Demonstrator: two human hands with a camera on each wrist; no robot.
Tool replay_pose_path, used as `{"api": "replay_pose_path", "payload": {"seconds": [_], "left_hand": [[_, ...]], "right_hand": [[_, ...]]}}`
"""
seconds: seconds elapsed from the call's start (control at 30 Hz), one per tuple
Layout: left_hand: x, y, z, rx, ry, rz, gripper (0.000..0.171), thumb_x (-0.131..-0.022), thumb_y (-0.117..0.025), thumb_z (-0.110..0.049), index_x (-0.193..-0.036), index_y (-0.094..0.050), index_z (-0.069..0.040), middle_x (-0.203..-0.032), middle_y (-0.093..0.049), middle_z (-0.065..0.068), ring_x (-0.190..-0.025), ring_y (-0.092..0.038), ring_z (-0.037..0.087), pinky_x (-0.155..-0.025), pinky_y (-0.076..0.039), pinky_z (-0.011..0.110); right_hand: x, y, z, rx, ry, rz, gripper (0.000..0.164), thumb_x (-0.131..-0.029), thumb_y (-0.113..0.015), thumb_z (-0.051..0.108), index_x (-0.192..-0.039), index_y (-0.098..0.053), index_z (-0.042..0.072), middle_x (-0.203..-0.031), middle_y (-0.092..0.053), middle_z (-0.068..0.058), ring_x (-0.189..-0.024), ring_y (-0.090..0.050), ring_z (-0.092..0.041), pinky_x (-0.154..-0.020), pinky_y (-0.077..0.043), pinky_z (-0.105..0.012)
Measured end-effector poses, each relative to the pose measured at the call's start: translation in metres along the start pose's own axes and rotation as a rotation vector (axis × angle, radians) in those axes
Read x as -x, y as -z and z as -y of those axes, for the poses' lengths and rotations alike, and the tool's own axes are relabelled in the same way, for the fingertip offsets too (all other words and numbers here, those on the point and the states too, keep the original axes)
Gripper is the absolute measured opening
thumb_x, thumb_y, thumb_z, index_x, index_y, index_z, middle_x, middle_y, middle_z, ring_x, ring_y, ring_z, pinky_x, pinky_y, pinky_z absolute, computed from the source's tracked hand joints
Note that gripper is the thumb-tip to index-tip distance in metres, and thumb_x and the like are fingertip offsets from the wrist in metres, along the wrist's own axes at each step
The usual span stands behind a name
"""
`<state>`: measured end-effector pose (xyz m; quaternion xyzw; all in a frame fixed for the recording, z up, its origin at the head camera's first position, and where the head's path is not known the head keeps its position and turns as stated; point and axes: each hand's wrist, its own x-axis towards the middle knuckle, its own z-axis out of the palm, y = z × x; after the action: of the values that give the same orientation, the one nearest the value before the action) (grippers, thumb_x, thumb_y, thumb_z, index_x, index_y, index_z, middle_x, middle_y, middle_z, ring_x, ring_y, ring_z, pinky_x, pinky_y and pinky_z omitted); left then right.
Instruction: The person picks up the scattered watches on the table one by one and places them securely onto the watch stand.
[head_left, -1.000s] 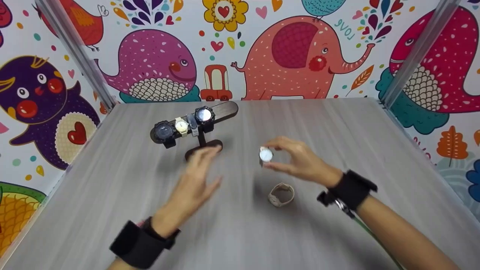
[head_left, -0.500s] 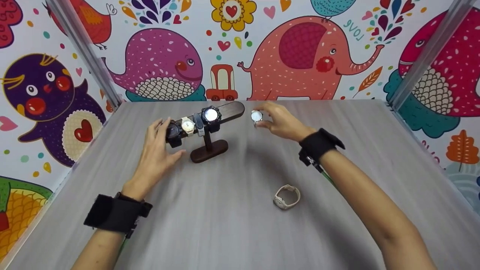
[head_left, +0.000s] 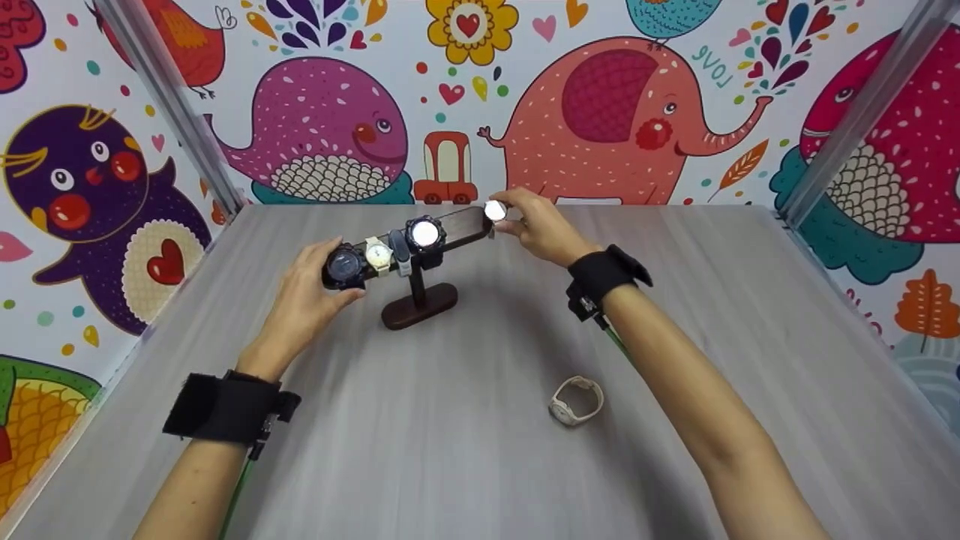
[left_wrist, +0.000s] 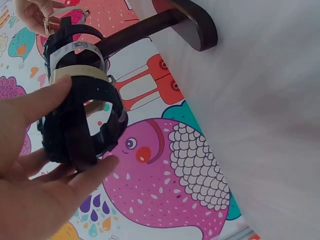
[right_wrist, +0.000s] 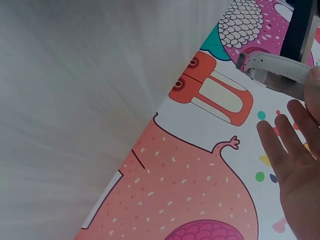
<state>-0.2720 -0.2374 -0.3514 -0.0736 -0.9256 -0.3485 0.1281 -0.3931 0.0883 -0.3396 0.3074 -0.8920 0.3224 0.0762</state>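
A dark wooden watch stand point(head_left: 420, 306) holds several watches along its tilted bar. My left hand point(head_left: 300, 298) grips the bar's left end, thumb and fingers around the black watch point(head_left: 344, 265) there. Beside that watch sit a cream watch point(head_left: 379, 255), a grey band point(head_left: 400, 253) and a second black watch point(head_left: 426, 234) with a glaring face. My right hand point(head_left: 546, 231) pinches a round-faced watch point(head_left: 495, 211) at the bar's right end. In the right wrist view its pale strap point(right_wrist: 280, 66) loops around the bar's tip point(right_wrist: 299, 32).
A beige watch point(head_left: 576, 402) with its strap closed lies on the grey table point(head_left: 465, 457), nearer than the stand. Cartoon-printed walls point(head_left: 600, 172) enclose the table at the back and sides.
My left hand has moved from in front of the stand to its left end and taken hold there. My right hand has carried its watch up and leftward to the bar's right end.
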Motion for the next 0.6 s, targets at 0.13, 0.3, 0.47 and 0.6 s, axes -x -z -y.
{"api": "replay_pose_path", "payload": {"seconds": [0.13,0.3,0.47,0.6], "left_hand": [[0.000,0.000,0.002,0.010,-0.007,-0.006,0.081,-0.081,-0.080,-0.004,-0.149,-0.039,0.006,-0.148,-0.043,0.031,-0.136,-0.043,0.047,-0.120,-0.032,0.057],[0.000,0.000,0.004,0.014,-0.012,-0.005,0.082,-0.080,-0.080,-0.003,-0.150,-0.037,0.006,-0.148,-0.043,0.031,-0.137,-0.043,0.047,-0.121,-0.032,0.056],[0.002,-0.002,0.005,0.008,-0.030,-0.017,0.083,-0.079,-0.081,-0.002,-0.149,-0.038,0.007,-0.147,-0.044,0.032,-0.136,-0.044,0.048,-0.120,-0.034,0.055],[0.001,-0.002,0.003,0.008,-0.045,-0.026,0.084,-0.077,-0.082,0.000,-0.149,-0.038,0.007,-0.148,-0.044,0.032,-0.136,-0.045,0.049,-0.120,-0.035,0.054]], "right_hand": [[-0.002,-0.006,-0.002,-0.027,-0.014,-0.007,0.042,-0.097,-0.064,0.008,-0.137,-0.056,-0.001,-0.132,-0.062,-0.018,-0.123,-0.060,-0.029,-0.101,-0.055,-0.043],[-0.005,-0.010,-0.002,-0.042,-0.035,-0.002,0.043,-0.096,-0.065,0.008,-0.138,-0.056,0.002,-0.135,-0.061,-0.016,-0.125,-0.060,-0.028,-0.103,-0.055,-0.042],[-0.007,-0.012,-0.003,-0.074,-0.059,0.033,0.045,-0.096,-0.065,0.010,-0.140,-0.057,0.005,-0.137,-0.061,-0.014,-0.125,-0.059,-0.026,-0.103,-0.055,-0.041],[-0.009,-0.010,-0.005,-0.078,-0.058,0.042,0.045,-0.095,-0.067,0.012,-0.140,-0.059,0.009,-0.140,-0.061,-0.012,-0.129,-0.058,-0.026,-0.104,-0.054,-0.043]]}}
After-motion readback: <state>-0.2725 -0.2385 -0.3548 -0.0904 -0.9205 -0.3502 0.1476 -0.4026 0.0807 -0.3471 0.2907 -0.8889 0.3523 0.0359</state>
